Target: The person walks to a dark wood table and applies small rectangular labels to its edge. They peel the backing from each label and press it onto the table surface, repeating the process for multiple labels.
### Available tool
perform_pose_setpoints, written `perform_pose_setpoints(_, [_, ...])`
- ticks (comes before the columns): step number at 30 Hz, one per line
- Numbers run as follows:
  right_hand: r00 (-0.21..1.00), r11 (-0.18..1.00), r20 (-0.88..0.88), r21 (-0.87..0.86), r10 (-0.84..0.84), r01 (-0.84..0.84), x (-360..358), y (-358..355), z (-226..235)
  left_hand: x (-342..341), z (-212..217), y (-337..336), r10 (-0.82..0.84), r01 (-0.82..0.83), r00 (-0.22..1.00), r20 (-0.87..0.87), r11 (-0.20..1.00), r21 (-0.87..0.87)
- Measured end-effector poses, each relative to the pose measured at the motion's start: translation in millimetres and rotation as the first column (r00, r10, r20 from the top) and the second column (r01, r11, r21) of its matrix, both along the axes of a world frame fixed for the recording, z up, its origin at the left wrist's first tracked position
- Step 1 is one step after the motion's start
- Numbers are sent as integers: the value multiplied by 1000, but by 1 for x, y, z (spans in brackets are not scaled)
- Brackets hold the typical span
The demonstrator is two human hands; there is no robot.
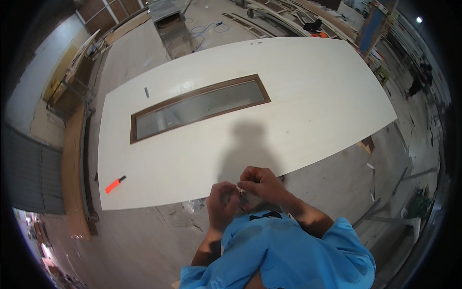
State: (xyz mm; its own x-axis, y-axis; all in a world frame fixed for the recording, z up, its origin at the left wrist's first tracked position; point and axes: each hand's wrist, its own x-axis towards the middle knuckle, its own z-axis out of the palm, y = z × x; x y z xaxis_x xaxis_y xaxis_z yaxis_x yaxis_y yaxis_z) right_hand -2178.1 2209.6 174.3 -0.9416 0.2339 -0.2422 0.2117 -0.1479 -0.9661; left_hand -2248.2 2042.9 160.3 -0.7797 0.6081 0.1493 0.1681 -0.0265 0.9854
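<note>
My left hand [223, 203] and my right hand [259, 180] meet in front of my body, at the near edge of a large white door panel [317, 86]. Fingers of both are curled and pinched together. Whatever lies between the fingertips is too small to make out. Set into the panel is a long glass pane in a brown wooden frame [197, 123]. A utility knife with an orange handle [114, 185] rests at the panel's near left corner. Beyond the frame lies a small grey metal strip [147, 92].
A blue hose [204, 32] coils on the floor past the panel. Stacked boards and frames [298, 19] fill the far right. Along the left stands a long brown board [74, 178]. Metal stands [385, 209] are at the lower right. Another person [419, 79] is far off at right.
</note>
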Motion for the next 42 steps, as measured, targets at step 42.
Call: perform_pose_setpoints(42, [947,712,-297,-691,-123,-124,446,4,-9,371,54,38,-621,655,741,-254,752,73])
